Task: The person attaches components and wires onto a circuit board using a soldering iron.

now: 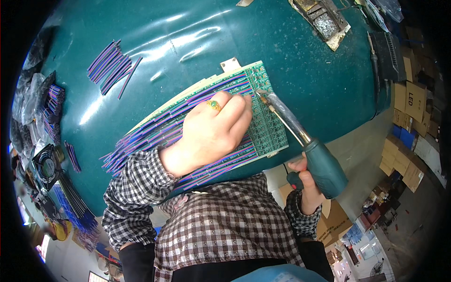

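My right hand (pixel 307 181) grips a soldering iron (pixel 300 141), its long axis slanting up-left, tip on the green board (pixel 268 127). My left hand (pixel 213 129) presses fingers down on the wires (pixel 155 134).

1. One green board (pixel 266 123) is lying on the teal table (pixel 188 42).
2. One soldering iron (pixel 305 145) is showing.
3. Two hands are working: left (pixel 213 129), right (pixel 305 181).
4. One ring (pixel 214 105) is sitting on the left hand.
5. One fan (pixel 47 165) is standing at the left.
6. Striped wires (pixel 112 63) are lying in too many to count.
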### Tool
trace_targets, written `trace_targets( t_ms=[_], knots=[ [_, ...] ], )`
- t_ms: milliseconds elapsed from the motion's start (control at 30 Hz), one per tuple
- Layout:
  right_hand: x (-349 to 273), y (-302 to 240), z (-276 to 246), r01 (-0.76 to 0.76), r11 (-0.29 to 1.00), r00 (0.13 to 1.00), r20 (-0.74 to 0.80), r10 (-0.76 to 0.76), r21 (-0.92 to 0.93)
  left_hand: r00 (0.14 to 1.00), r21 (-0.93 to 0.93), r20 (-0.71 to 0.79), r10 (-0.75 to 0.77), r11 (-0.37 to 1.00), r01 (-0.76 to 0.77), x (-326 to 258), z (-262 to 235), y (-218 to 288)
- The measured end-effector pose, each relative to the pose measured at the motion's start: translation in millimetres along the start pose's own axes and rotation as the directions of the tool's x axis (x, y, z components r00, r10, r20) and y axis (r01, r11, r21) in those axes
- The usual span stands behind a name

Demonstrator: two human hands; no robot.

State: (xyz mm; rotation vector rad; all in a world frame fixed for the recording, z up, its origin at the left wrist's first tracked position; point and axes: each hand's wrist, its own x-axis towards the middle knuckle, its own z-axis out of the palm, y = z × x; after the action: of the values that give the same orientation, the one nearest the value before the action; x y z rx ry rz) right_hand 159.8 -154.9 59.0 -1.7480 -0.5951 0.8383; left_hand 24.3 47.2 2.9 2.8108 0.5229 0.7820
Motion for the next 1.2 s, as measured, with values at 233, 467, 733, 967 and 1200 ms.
trace_targets(
  t_ms=[233, 467, 733, 967, 1200],
  knots=[
    [3, -5, 3, 0.052, 0.999, 0.999, -0.013, -0.052, 0.009, 0.997, -0.078, 0.064, -0.043, 0.996, 0.048, 5, -8, 3],
    [0, -1, -1, 0.06, 0.998, 0.998, -0.014, -0.06, 0.008, 0.997, -0.072, 0.054, -0.05, 0.996, 0.054, 4, -8, 2],
    [-2, 1, -1, 0.022, 1.0, 1.0, -0.009, -0.022, 0.003, 0.998, -0.066, 0.041, -0.043, 0.997, 0.046, 2, -4, 1],
    [-3, 2, -1, 0.02, 1.0, 1.0, 0.004, -0.02, 0.003, 1.0, -0.019, -0.01, -0.008, 1.0, 0.008, 1, 0, -1],
    [-2, 1, -1, -0.022, 1.0, 1.0, 0.007, 0.023, -0.009, 0.998, -0.057, 0.048, -0.049, 0.997, 0.052, 3, -7, 3]
  ],
)
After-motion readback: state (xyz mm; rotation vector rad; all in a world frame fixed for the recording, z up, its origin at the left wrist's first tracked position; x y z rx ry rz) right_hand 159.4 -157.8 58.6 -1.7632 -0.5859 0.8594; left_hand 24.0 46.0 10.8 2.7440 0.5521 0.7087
